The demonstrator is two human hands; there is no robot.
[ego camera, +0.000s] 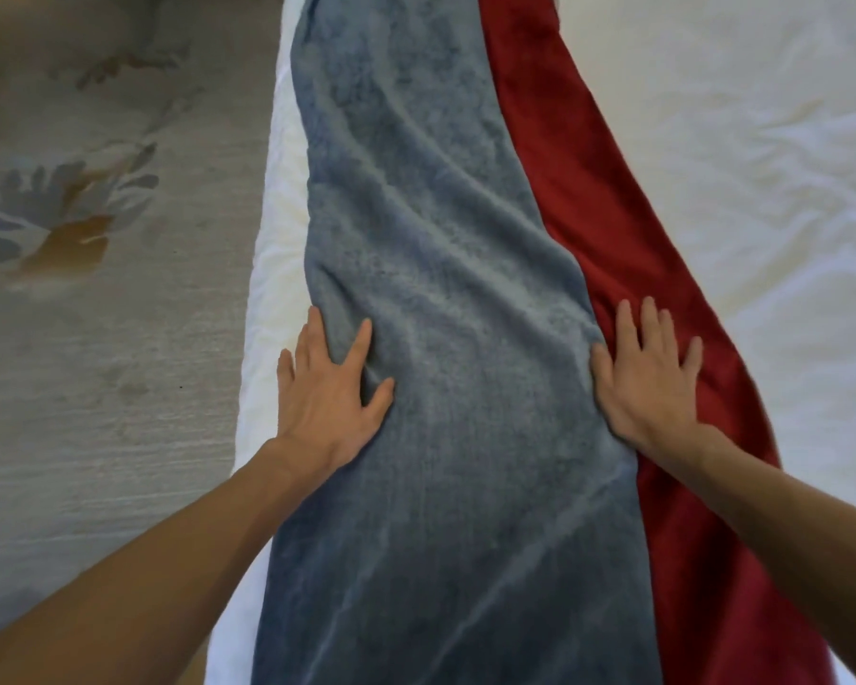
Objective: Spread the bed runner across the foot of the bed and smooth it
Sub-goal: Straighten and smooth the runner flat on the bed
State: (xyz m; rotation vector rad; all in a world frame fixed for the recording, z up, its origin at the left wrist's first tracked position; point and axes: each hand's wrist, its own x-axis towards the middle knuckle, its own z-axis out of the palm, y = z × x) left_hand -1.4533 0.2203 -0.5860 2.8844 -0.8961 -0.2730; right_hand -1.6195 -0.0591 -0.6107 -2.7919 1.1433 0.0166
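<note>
The bed runner point(446, 338), grey-blue plush lying over a red layer point(638, 269), stretches along the left edge of the bed point(762, 140), wrinkled in its middle. The left hand point(327, 393) presses flat on its left border, fingers point(359, 338) spread. The right hand point(648, 378) lies flat, fingers spread, where grey-blue meets red.

bright, even light | soft shadows | slightly soft | edges bowed
</note>
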